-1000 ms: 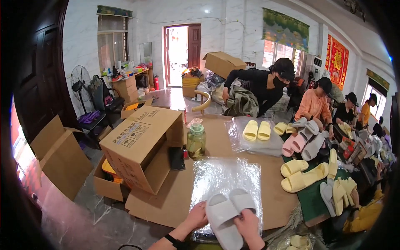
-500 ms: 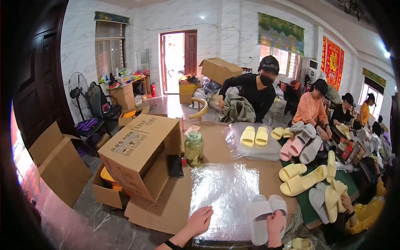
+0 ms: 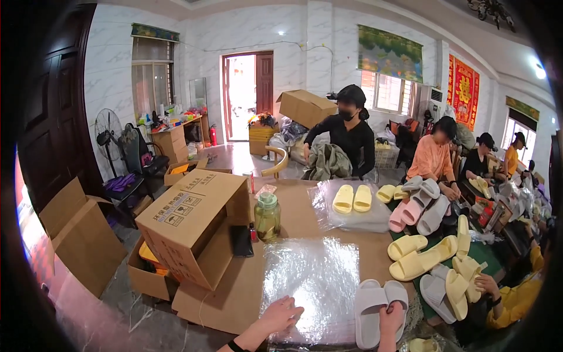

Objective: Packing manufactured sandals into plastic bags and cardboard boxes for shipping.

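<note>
A pair of grey slide slippers stands side by side at the near right edge of the table, partly over a stack of clear plastic bags. My right hand grips the right-hand slipper of the pair, thumb and fingers at its strap. Above the near left part of the shiny bags is my left hand, palm down, fingers apart and a little bent, with nothing in it. Whether its fingertips touch the plastic is hard to tell.
An open cardboard box lies on its side at left, beside a black phone and a green bottle. Yellow slippers rest on bags farther back. More slippers lie at right, near a co-worker's hand. Another person is across the table.
The grey slippers and my right hand have shifted slightly right. My left hand's fingers have bent and spread. The person across has turned their head toward the left.
</note>
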Motion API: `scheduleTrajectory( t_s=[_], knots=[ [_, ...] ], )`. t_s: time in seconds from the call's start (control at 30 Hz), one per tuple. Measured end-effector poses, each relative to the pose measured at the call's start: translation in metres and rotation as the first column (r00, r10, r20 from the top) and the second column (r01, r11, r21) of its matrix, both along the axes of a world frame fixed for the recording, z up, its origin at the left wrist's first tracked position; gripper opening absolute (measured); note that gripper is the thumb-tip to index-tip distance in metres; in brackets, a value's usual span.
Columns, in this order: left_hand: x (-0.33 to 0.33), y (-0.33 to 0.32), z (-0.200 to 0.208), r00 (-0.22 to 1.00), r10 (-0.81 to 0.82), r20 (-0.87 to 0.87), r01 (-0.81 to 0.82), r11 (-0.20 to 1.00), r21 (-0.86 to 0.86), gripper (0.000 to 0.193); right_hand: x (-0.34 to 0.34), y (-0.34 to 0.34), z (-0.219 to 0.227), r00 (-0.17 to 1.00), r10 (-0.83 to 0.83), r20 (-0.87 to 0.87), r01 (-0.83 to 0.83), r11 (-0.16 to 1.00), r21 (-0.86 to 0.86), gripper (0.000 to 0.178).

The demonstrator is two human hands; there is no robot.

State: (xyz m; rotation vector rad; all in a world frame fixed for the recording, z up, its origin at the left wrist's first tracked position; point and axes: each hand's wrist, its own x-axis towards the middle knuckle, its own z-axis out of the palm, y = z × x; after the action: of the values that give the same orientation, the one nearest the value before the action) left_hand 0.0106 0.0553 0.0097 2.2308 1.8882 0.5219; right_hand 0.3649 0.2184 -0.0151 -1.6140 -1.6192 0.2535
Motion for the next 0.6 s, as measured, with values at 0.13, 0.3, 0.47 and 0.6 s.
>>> scheduleTrajectory(
  t_s=[0.13, 0.3, 0.47, 0.6],
  knots=[
    [0.013, -0.007, 0.009, 0.962, 0.091, -0.258, -0.076, 0.995, 0.068, 0.049, 0.002, 0.001, -0.007, 0.999, -0.012, -0.045, 0.013, 1.0, 0.016, 0.023],
    [0.021, -0.01, -0.007, 0.981, -0.19, 0.022, 0.187, 0.976, 0.109, 0.057, 0.002, 0.005, -0.014, 1.0, -0.006, -0.02, 0.007, 0.999, 0.032, 0.024],
    [0.027, -0.024, -0.016, 0.985, -0.174, -0.018, 0.175, 0.983, 0.063, 0.061, 0.001, 0.003, -0.006, 0.999, 0.012, -0.036, -0.012, 1.0, -0.008, 0.026],
    [0.028, -0.024, -0.03, 0.987, -0.162, 0.017, 0.158, 0.978, 0.133, 0.057, -0.003, -0.002, 0.005, 0.995, 0.021, -0.098, -0.027, 0.998, -0.065, 0.028]
  ],
)
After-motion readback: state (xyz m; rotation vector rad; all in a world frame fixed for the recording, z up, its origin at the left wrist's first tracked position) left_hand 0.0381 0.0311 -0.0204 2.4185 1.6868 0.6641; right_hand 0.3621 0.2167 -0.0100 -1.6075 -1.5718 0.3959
